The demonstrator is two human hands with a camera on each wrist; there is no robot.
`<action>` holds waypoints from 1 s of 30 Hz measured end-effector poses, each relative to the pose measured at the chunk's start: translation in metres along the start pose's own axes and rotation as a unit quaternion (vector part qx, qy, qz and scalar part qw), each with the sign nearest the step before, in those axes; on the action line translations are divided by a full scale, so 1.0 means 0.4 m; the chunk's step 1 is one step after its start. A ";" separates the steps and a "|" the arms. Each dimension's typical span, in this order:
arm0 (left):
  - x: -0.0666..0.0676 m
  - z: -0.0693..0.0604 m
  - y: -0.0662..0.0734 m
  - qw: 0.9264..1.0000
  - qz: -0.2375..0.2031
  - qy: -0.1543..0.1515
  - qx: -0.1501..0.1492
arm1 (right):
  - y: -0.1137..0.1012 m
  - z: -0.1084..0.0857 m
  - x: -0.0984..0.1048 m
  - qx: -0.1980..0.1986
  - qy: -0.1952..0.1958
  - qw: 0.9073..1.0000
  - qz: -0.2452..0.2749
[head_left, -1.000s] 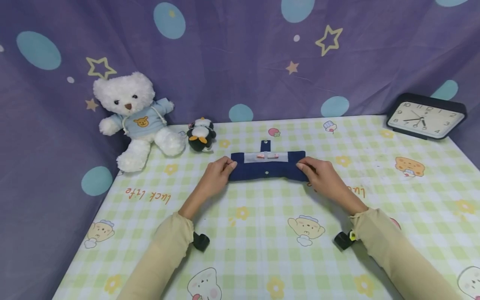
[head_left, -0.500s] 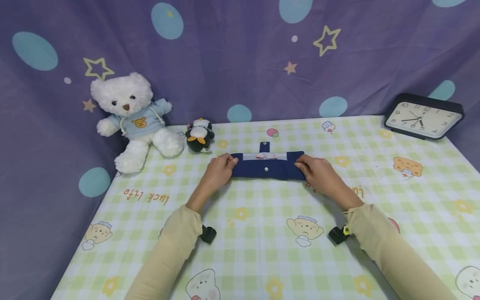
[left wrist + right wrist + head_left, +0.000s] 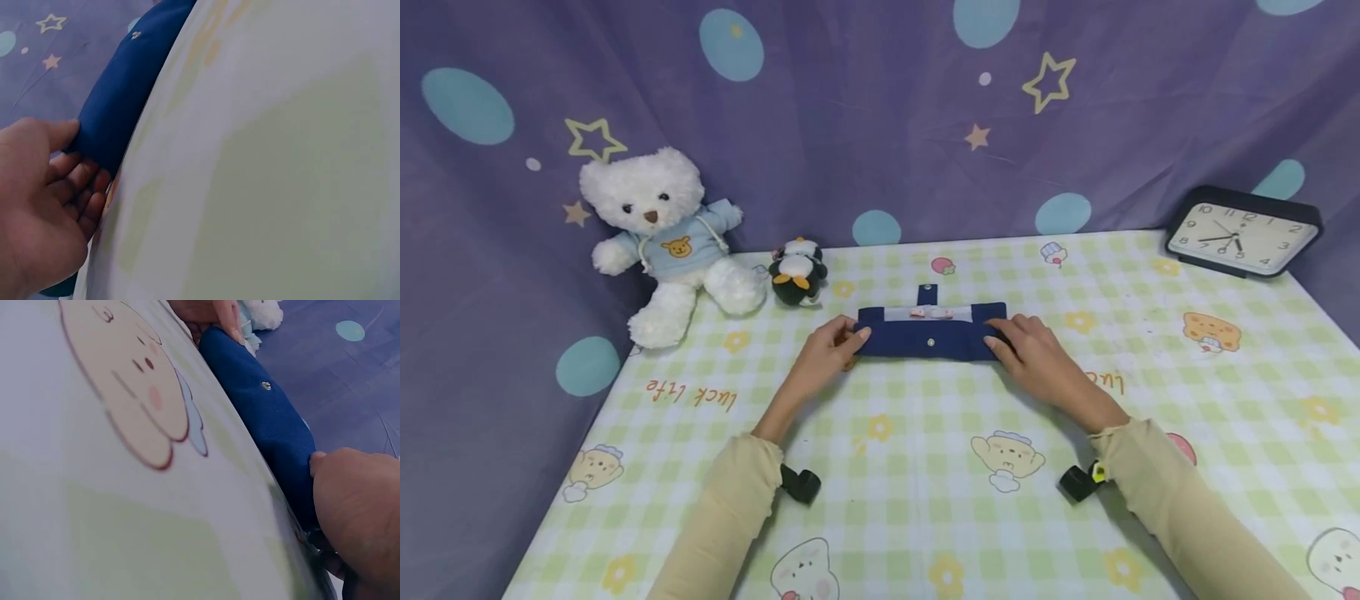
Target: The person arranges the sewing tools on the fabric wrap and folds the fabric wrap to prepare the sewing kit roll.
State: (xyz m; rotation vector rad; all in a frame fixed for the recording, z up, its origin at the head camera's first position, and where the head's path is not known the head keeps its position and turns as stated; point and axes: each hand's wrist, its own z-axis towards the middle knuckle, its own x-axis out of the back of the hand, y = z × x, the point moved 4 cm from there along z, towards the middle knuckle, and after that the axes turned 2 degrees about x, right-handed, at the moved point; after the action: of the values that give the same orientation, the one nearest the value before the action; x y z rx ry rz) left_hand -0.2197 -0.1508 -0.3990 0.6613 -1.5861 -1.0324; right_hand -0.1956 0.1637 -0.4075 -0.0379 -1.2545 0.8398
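A navy fabric pouch (image 3: 910, 340) lies crosswise on the table, its front part folded up over a pale inner strip (image 3: 895, 314). Small pink-and-white pieces (image 3: 942, 313) show on that strip; their kind is too small to tell. A metal snap (image 3: 931, 342) sits mid-front, and a short tab (image 3: 928, 294) with another snap points to the back. My left hand (image 3: 826, 357) pinches the pouch's left end, thumb on the front, as the left wrist view also shows. At the other end my right hand (image 3: 1036, 358) grips the fabric with thumb and forefinger; its other fingertips are partly hidden.
A white teddy bear (image 3: 673, 250) in a blue top and a penguin plush (image 3: 797, 272) sit at the back left. At the back right stands a black-framed clock (image 3: 1243, 232). A purple curtain (image 3: 850, 125) hangs behind the checked tablecloth (image 3: 917, 500).
The pouch's front fold has come up, covering more of the pale strip than a second ago. Both hands stay at the ends; the right thumb and fingers have shifted slightly on the fabric.
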 end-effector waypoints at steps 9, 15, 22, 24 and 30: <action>0.000 0.002 0.001 0.999 0.014 0.048 0.014 | 0.005 0.013 -0.006 -0.007 -0.009 1.000 0.025; 0.001 0.003 0.010 0.999 0.026 0.037 0.028 | 0.009 0.028 -0.002 -0.042 -0.034 0.997 0.049; 0.002 -0.002 0.013 0.999 0.026 0.033 0.033 | 0.018 0.034 0.002 -0.100 -0.057 0.991 0.074; 0.002 -0.002 0.011 0.999 0.022 0.035 0.030 | 0.020 0.034 0.002 -0.107 -0.052 0.989 0.085; 0.002 0.003 0.006 0.999 0.012 0.046 0.025 | 0.022 0.030 0.006 -0.121 -0.021 0.986 0.110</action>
State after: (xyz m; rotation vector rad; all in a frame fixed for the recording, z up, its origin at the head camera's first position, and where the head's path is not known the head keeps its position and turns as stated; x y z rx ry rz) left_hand -0.2210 -0.1500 -0.3965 0.7118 -1.5396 -0.9347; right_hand -0.2104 0.1663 -0.4052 -0.3617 -1.4049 0.8755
